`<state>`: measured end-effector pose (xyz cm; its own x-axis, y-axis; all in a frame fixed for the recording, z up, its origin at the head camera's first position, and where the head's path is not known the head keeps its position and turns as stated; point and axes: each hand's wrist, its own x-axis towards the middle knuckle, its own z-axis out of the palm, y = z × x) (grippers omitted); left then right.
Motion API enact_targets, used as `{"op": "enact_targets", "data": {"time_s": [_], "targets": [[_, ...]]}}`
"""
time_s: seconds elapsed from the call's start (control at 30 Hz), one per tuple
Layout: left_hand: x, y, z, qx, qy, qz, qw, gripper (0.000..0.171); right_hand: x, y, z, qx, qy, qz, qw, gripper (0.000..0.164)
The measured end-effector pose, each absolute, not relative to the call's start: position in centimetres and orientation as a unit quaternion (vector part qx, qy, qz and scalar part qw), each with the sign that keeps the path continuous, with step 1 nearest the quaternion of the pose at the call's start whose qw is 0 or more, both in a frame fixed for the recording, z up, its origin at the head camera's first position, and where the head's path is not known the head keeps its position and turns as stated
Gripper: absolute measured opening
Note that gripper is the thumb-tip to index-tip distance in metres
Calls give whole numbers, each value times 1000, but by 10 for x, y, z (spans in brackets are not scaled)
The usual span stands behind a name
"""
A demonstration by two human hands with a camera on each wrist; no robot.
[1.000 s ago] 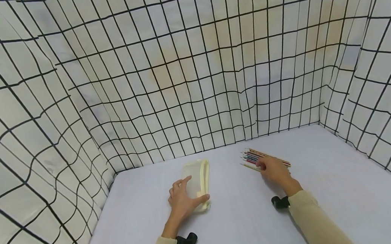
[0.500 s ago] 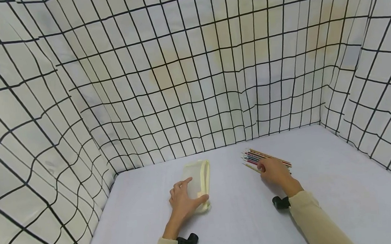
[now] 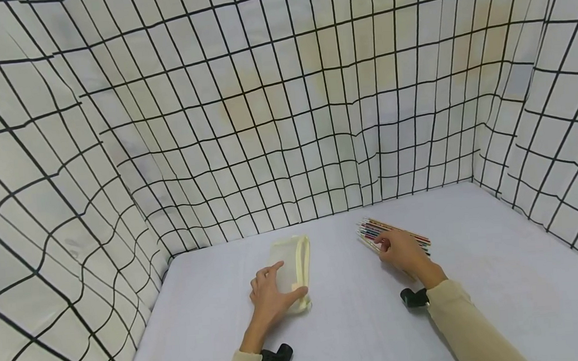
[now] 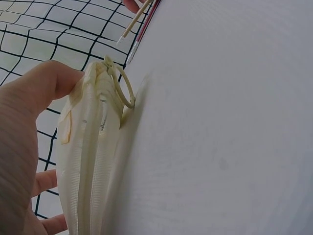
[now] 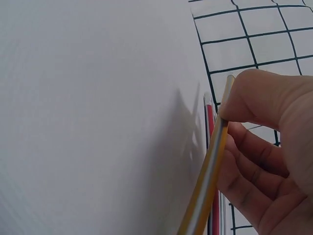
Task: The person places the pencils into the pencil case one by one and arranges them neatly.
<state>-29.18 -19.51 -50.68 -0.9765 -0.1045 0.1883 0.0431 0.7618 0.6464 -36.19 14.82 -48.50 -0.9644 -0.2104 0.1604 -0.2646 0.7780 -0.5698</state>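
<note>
Swung outward since half a second before, a yellow pencil [image 5: 208, 171] now showed its near end below the right hand [image 3: 402, 251], whose grip pinched it between thumb and forefinger. Its silvery stripe showed clearly. Further pencils [image 3: 373, 228], one red among them, lay grouped just beside that hand on the white surface [image 3: 339, 317]. To the left, well apart, a pale mesh pouch [image 3: 289, 253] rested, held between the thumb and fingers of the left hand [image 3: 269, 294]. An orange-edged tag [image 4: 67, 128] sat near its looped end; small dark marks [image 4: 102, 123] there were possibly lettering, too tiny to read.
</note>
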Motion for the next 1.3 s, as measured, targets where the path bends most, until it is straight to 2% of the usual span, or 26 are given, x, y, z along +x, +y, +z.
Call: {"op": "enact_targets", "data": {"time_s": [0.27,0.6,1.3], "targets": [[-292,-196,-507,13,-933,-344,106,92,-364,143,-486,97,-912,396,32,34],[-292,-198,-506,8,-932,-345,106,91,-362,129,-494,32,-853,521,-25,37],[-291,-198,-504,9,-931,-351,104,91,-356,102,-503,-2,-788,612,-67,42]]}}
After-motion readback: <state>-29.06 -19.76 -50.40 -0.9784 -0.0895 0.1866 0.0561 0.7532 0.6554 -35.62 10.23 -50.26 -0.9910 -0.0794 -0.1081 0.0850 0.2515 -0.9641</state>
